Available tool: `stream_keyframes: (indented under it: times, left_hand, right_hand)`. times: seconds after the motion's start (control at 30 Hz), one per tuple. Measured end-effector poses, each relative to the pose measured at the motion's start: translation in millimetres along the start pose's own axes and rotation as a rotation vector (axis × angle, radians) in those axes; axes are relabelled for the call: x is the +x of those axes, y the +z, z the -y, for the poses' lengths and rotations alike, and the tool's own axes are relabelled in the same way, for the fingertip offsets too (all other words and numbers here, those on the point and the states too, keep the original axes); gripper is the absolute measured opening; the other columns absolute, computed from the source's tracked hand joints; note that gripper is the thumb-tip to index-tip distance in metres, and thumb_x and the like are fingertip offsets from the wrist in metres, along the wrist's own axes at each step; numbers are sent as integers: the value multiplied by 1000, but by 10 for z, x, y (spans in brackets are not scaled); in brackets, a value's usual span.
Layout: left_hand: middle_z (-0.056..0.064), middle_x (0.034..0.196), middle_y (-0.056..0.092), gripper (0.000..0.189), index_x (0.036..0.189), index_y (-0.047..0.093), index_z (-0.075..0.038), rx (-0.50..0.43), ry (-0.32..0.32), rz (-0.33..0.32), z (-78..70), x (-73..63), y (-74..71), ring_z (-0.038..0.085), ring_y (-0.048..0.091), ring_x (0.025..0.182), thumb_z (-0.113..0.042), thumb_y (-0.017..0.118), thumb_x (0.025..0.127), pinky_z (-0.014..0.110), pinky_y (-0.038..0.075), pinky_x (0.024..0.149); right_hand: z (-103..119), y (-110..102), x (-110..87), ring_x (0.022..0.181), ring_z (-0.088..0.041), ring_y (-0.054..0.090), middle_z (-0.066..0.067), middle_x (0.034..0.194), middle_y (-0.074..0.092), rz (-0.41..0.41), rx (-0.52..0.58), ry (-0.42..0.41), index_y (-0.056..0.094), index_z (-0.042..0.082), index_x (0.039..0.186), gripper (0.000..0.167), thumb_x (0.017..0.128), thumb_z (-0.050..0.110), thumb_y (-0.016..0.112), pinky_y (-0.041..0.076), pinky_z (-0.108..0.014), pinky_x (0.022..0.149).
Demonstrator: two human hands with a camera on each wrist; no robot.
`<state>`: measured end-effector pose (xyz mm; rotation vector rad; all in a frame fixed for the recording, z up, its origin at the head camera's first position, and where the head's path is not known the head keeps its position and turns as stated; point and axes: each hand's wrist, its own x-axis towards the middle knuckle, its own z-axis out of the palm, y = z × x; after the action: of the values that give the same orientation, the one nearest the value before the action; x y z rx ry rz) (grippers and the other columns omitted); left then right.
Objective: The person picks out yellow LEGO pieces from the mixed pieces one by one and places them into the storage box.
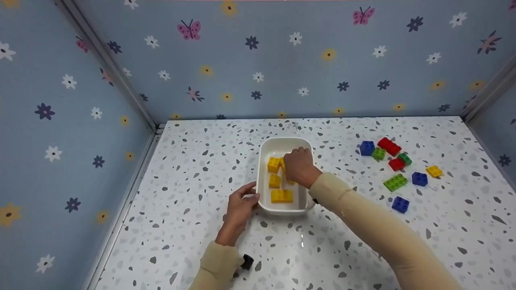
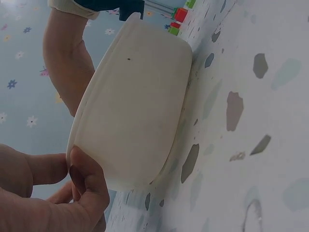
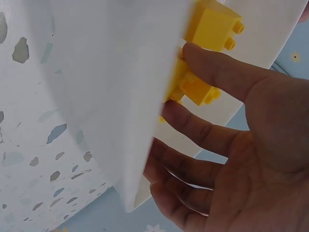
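A white plastic tub (image 1: 301,203) holds several yellow toy bricks (image 1: 281,196). My left hand (image 1: 240,205) grips the tub's left rim. In the left wrist view its thumb (image 2: 89,179) lies against the outer wall. My right hand (image 1: 299,164) reaches down inside the tub near its right side. The right wrist view shows thumb and index finger on either side of a yellow brick (image 3: 178,77), pinching it. Part of that brick is hidden behind the tub wall. Another yellow brick (image 3: 212,25) stands just beyond the thumb, studs showing.
Right of the tub, loose bricks lie on the speckled table (image 1: 193,161): blue ones (image 1: 400,204), red ones (image 1: 389,146), green ones (image 1: 395,182) and a yellow one (image 1: 434,171). A flower-patterned wall (image 1: 282,60) stands behind the table, with another panel (image 1: 72,133) on the left.
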<state>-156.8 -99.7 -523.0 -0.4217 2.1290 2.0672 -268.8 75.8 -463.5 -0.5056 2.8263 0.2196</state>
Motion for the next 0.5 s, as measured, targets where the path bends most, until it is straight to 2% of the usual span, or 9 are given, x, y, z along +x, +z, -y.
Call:
stream_keyframes:
  times: [0.17,0.3,0.5]
  left_hand:
    - [15,124,58,42,146,61,-1,-23,5,0,10,0,4,19,66,96,-2,63,103,29,60,84]
    - [14,125,60,42,146,61,-3,-2,-10,-12,6,-7,10,19,66,97,-4,63,104,29,60,85]
    - [14,126,60,43,147,61,-4,7,-16,-16,-2,2,13,19,64,96,-4,64,104,27,59,85]
  right_hand:
    - [11,-21,-4,108,-35,60,-20,116,69,30,0,13,69,-2,126,45,90,24,79,47,-49,103]
    - [-4,-46,-21,111,-36,58,-20,119,68,46,31,28,68,-2,129,48,90,25,79,45,-50,106]
    - [-108,-119,-60,121,-38,57,-20,126,66,24,77,60,67,-1,133,55,93,35,80,44,-53,113]
